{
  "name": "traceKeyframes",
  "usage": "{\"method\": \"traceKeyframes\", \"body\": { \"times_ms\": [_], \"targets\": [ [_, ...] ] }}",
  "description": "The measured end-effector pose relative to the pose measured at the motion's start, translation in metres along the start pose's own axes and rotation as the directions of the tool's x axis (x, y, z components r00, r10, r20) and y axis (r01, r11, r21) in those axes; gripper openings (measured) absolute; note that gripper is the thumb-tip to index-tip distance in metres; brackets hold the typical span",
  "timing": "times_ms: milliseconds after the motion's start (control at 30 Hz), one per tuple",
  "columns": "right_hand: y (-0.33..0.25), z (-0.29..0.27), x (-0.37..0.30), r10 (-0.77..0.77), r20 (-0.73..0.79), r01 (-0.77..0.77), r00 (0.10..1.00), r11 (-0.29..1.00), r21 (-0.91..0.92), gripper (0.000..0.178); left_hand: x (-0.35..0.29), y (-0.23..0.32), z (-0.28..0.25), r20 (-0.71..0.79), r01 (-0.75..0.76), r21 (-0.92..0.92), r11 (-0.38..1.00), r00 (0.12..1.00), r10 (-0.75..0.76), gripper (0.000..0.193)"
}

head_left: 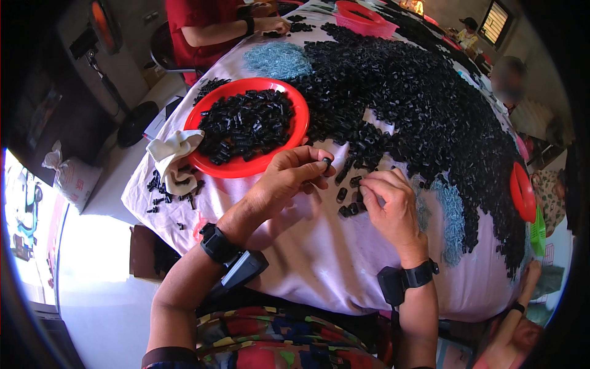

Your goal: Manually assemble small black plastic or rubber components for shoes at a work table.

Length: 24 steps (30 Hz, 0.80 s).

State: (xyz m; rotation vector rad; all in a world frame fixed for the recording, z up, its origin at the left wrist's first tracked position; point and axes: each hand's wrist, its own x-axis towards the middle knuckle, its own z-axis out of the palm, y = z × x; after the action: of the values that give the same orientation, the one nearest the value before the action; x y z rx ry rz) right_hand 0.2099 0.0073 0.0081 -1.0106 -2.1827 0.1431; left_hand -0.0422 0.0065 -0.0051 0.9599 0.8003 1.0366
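Note:
My left hand (298,169) pinches a small black plastic part (326,163) between thumb and fingertips, just off the right rim of a red plate (298,101). The plate is heaped with small black plastic parts (246,123). To the right, my right hand (392,200) is low over the cloth with its fingers curled together; whatever lies between them is hidden. Several loose black parts (342,195) lie at its fingertips. Beyond both hands spreads a wide pile of similar black parts (399,86).
A white cloth glove (175,150) overlaps the plate's left edge. Clear bluish small pieces lie in heaps (276,59) (450,221) at the far left and right. A pink basket (365,21) stands at the back. Across the table a person in red (203,31) works; others sit along the right.

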Motion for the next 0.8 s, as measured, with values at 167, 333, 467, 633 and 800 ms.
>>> {"method": "traceKeyframes", "body": {
  "times_ms": [167, 333, 467, 633, 800],
  "targets": [
    [0.005, -0.002, 0.000, -0.003, -0.063, 0.002, 0.998, 1.000, -0.015, 0.010, -0.003, 0.003, 0.002, -0.017, 0.068, -0.073, 0.995, 0.997, -0.070, 0.020],
    [0.005, -0.003, -0.001, 0.017, -0.065, -0.019, 0.998, 0.999, -0.027, 0.010, -0.006, 0.004, 0.004, -0.020, 0.098, -0.068, 0.993, 0.995, -0.100, 0.017],
    [-0.003, -0.004, 0.005, -0.068, 0.022, 0.068, 0.997, 0.998, 0.001, 0.016, -0.015, 0.011, 0.015, -0.019, 0.124, -0.092, 0.988, 0.992, -0.126, 0.015],
    [0.006, -0.004, 0.000, -0.023, 0.113, 0.019, 0.993, 0.999, 0.035, 0.020, -0.021, 0.015, 0.021, -0.021, 0.122, -0.143, 0.982, 0.992, -0.126, 0.012],
    [0.005, -0.001, 0.003, -0.020, 0.044, 0.019, 0.999, 1.000, 0.008, 0.021, -0.021, 0.015, 0.024, -0.050, 0.123, -0.132, 0.984, 0.990, -0.131, 0.013]
  ]
}}
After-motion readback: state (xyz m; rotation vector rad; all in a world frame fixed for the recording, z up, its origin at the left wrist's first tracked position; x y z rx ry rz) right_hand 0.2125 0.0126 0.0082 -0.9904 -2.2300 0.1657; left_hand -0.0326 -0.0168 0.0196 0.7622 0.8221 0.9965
